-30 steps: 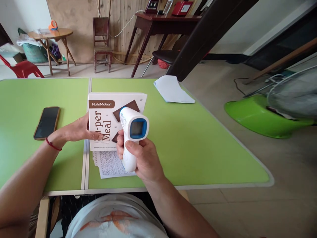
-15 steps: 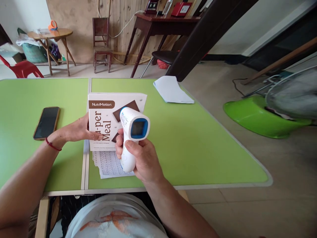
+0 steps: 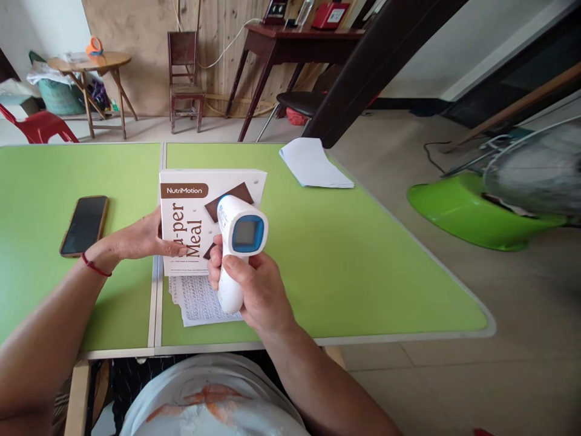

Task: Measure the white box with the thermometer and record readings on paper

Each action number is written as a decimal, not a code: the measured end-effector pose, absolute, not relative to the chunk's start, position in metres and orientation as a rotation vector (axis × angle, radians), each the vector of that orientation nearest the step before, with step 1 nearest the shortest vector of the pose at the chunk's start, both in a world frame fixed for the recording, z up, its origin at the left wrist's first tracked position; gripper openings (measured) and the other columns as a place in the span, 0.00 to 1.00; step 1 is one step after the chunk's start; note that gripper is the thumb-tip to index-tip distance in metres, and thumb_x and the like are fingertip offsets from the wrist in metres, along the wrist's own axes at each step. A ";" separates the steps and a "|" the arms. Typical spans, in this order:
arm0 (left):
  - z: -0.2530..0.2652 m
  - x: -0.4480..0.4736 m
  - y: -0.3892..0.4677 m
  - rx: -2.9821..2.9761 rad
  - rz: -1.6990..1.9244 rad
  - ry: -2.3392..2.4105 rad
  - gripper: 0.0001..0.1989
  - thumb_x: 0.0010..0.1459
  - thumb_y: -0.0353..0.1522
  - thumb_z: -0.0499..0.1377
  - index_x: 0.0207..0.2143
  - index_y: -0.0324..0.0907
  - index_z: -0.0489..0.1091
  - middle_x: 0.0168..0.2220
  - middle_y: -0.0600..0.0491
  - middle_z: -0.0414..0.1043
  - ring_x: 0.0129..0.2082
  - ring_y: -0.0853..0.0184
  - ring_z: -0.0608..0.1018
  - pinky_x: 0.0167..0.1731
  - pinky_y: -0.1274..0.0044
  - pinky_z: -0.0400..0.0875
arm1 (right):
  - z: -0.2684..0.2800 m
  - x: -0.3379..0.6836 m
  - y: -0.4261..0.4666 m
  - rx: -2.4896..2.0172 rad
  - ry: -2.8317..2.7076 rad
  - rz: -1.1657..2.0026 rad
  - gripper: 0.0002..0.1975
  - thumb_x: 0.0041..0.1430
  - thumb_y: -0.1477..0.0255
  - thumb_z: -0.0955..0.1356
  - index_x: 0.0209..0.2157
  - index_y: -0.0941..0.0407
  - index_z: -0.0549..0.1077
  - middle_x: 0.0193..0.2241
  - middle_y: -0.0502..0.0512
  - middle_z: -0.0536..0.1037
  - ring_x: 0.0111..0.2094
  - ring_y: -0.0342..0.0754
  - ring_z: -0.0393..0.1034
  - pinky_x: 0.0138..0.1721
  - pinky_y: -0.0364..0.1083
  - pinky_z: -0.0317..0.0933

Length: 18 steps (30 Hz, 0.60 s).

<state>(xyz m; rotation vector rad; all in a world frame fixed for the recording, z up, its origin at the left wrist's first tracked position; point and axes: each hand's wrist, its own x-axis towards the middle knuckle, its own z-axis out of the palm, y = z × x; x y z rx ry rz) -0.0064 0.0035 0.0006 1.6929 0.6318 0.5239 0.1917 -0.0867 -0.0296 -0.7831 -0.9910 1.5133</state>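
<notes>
My left hand [image 3: 149,236] grips the left side of a white box [image 3: 181,212] printed "NutriMotion" and "Meal", thumb across its front. In my right hand [image 3: 258,284] is a white infrared thermometer [image 3: 231,284] with a blue-rimmed screen, held by its handle in front of the box. The thermometer covers the box's lower right part. My right fingers wrap round the handle and the thumb lies on its near side. Under the box's lower edge, handwritten paper sheets [image 3: 200,303] lie on the green table [image 3: 363,272].
A smartphone [image 3: 85,226] lies left of my left hand. White papers [image 3: 315,162] rest near the table's far right edge. Beyond it are a red chair [image 3: 40,126], a round wooden table [image 3: 109,59], a dark wooden desk [image 3: 272,43] and a green tub [image 3: 499,224] on the floor.
The thermometer in my right hand has shifted slightly left, and its dark screen now looks lighter grey. The left hand keeps its grip on the box.
</notes>
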 end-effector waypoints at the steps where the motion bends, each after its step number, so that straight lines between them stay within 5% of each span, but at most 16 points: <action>1: 0.001 -0.006 0.004 1.697 0.522 0.631 0.29 0.52 0.33 0.68 0.54 0.38 0.61 0.49 0.42 0.72 0.45 0.59 0.76 0.38 0.76 0.73 | -0.029 0.192 -0.087 -0.789 -0.990 1.515 0.14 0.53 0.61 0.72 0.37 0.53 0.70 0.22 0.47 0.70 0.21 0.42 0.61 0.24 0.45 0.56; 18: 0.005 -0.009 0.002 1.680 0.572 0.779 0.32 0.48 0.36 0.70 0.53 0.37 0.63 0.44 0.44 0.74 0.41 0.59 0.77 0.36 0.75 0.74 | -0.014 0.227 -0.081 -0.875 -1.302 1.383 0.11 0.50 0.64 0.74 0.33 0.54 0.74 0.25 0.49 0.74 0.26 0.44 0.67 0.27 0.45 0.64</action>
